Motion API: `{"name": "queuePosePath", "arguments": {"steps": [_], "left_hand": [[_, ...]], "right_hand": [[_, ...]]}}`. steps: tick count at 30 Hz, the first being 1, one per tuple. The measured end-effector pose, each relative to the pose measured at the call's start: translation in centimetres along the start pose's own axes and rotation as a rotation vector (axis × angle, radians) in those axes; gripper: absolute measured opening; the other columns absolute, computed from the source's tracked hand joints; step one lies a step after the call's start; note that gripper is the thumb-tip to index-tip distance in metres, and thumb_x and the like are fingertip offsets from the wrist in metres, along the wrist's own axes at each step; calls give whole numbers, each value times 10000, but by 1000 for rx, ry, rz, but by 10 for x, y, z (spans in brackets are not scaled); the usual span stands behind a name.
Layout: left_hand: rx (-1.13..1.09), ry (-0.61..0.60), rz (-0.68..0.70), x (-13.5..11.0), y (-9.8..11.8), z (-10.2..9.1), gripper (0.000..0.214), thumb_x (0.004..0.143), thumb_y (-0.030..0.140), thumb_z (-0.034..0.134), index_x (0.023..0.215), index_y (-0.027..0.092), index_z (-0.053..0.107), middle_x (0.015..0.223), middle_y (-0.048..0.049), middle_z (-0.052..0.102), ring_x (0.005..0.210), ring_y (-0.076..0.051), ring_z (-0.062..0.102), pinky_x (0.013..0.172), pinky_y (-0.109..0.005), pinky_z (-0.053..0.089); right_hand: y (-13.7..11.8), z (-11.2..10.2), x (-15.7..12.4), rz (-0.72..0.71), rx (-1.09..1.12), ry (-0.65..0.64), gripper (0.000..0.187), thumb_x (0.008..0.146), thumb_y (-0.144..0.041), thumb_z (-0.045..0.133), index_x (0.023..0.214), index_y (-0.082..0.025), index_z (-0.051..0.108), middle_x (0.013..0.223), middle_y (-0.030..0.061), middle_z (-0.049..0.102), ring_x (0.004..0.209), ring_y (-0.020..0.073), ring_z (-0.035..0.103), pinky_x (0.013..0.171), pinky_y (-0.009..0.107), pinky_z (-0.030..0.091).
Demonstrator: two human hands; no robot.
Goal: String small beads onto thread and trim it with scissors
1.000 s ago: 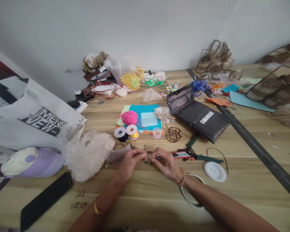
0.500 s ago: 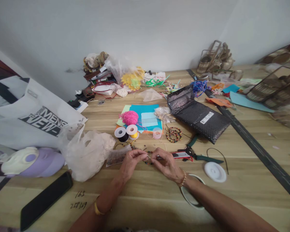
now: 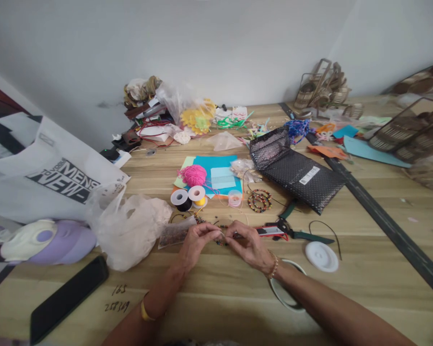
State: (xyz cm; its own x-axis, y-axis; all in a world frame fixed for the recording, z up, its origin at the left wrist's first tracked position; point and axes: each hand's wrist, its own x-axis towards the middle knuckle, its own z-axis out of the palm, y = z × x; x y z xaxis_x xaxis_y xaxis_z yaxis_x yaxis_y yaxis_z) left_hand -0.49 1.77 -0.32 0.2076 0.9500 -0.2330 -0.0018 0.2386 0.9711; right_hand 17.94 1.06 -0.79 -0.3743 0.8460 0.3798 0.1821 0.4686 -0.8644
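My left hand (image 3: 199, 240) pinches a thin pale cord (image 3: 222, 234) between thumb and fingertips. From the other side, my right hand (image 3: 246, 241) pinches the same cord, its fingertips a short gap from the left ones. Just below them a string of coloured beads (image 3: 222, 242) shows in part; my fingers hide the rest. Beside my left hand lies a clear bag of small beads (image 3: 175, 231). Past my right hand is a cutter with green handles (image 3: 286, 227). Finished-looking bead bracelets (image 3: 260, 200) rest farther back.
Thread spools (image 3: 182, 199), a pink yarn ball (image 3: 195, 175) and blue sheets (image 3: 216, 162) lie ahead. A black padded envelope (image 3: 299, 175) is at right, near a white disc (image 3: 321, 256). A roll of tape or ring (image 3: 286, 307) sits under my right forearm. A phone (image 3: 70, 298) lies left.
Both hands stay in almost the same place, still pinching the cord. The short piece of cord between the fingertips has shifted slightly.
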Motion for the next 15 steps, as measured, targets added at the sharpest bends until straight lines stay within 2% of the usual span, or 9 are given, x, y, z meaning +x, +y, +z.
{"name": "queuePosePath", "arguments": {"steps": [15], "left_hand": [[38,17,-22,-1,6,2,135,669,271,712,734,152,710,681,-18,702,672,-161,619,712,-279,463]], "right_hand": [[-3,-1,1,-11,44,-9,152,909,-267,516,821,-178,603,781,60,624,724,159,581,668,275,472]]}}
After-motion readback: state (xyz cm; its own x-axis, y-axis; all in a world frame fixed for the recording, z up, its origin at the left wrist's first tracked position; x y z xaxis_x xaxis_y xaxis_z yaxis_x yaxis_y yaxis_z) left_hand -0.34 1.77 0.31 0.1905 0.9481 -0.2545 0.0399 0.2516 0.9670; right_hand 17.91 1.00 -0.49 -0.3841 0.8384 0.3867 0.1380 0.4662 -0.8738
